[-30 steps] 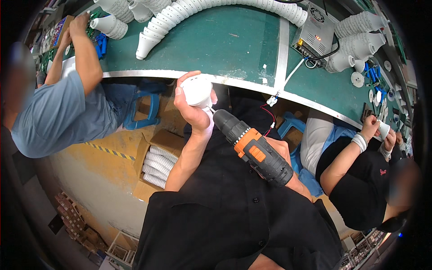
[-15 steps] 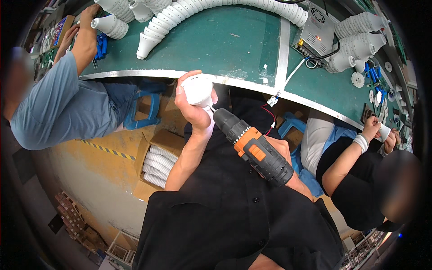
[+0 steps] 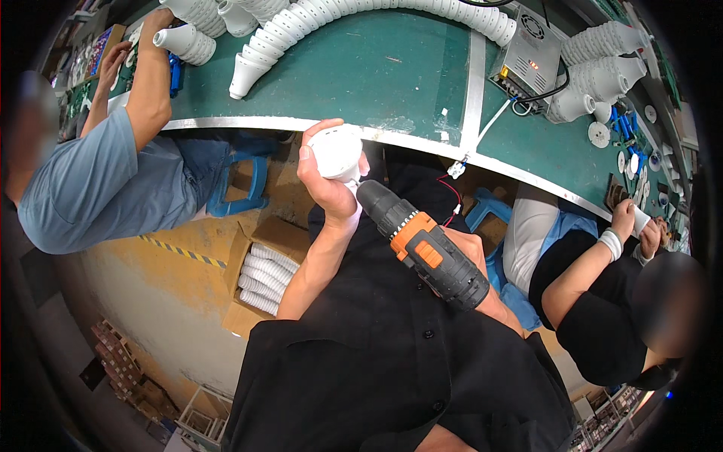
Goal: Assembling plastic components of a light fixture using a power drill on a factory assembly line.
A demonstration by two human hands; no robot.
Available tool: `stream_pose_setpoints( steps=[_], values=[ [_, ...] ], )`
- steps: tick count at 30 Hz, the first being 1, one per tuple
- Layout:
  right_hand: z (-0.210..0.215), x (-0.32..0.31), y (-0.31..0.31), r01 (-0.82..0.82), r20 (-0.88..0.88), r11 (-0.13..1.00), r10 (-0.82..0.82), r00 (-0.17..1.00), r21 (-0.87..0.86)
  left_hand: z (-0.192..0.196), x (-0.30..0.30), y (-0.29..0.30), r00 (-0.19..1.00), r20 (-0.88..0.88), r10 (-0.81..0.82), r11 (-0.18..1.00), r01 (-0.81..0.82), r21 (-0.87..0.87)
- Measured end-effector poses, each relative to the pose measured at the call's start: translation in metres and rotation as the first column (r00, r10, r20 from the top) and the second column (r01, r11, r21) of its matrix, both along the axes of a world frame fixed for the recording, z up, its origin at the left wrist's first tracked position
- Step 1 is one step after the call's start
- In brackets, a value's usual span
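My left hand (image 3: 331,197) is wrapped round a white cone-shaped plastic housing (image 3: 336,153), its wide end up and facing away from me. In my right hand (image 3: 470,247) is an orange and black cordless drill (image 3: 423,245), its body covering most of my fingers. The drill's chuck points up and left, and its tip meets or nearly meets the narrow lower part of the housing. Whether the bit touches it I cannot tell. Both hands are in front of my chest, just short of the bench edge.
A green bench (image 3: 376,71) carries a long curved stack of white housings (image 3: 301,22) and a metal power supply (image 3: 527,49) with wires. Co-workers sit at left (image 3: 98,181) and right (image 3: 587,301). A cardboard box (image 3: 235,290) of stacked white housings stands on the floor.
The housing and my left hand have shifted slightly right, and the housing's face has tilted a little. The drill has barely moved. The left co-worker's arms have moved across the bench.
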State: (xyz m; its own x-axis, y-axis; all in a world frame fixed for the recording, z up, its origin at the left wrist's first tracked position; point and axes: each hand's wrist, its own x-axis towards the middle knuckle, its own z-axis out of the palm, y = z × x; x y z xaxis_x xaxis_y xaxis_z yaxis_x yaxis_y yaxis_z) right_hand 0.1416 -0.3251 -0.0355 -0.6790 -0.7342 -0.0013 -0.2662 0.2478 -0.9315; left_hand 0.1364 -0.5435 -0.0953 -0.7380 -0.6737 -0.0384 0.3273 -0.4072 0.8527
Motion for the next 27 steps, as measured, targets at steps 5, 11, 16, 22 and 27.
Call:
stream_pose_setpoints(
  steps=[5, 11, 16, 22, 27],
  values=[
    [-0.0028, 0.0014, -0.0029, 0.041, -0.041, 0.999, -0.042, 0.998, -0.021, 0.0046, -0.0008, 0.0074, 0.999, -0.025, -0.023, 0.999, 0.024, 0.041],
    [-0.0062, 0.0043, -0.0029, 0.052, -0.042, 0.998, -0.053, 0.998, -0.025, 0.0052, 0.0005, 0.0046, 0.999, -0.034, -0.038, 0.999, 0.039, 0.03],
    [-0.004, 0.0038, -0.0034, 0.055, -0.035, 0.998, -0.057, 0.998, -0.036, 0.0048, -0.0001, 0.0023, 0.999, -0.035, -0.026, 0.999, 0.027, 0.021],
    [-0.0011, 0.0033, -0.0033, 0.036, -0.051, 0.998, -0.038, 0.998, -0.043, 0.0044, -0.0004, 0.0011, 1.0, -0.01, 0.002, 0.999, -0.002, 0.035],
    [-0.0013, 0.0059, -0.0006, 0.031, -0.053, 0.999, -0.031, 0.998, -0.007, 0.0047, -0.0007, 0.0004, 1.0, -0.011, -0.012, 0.999, 0.013, 0.038]
  ],
)
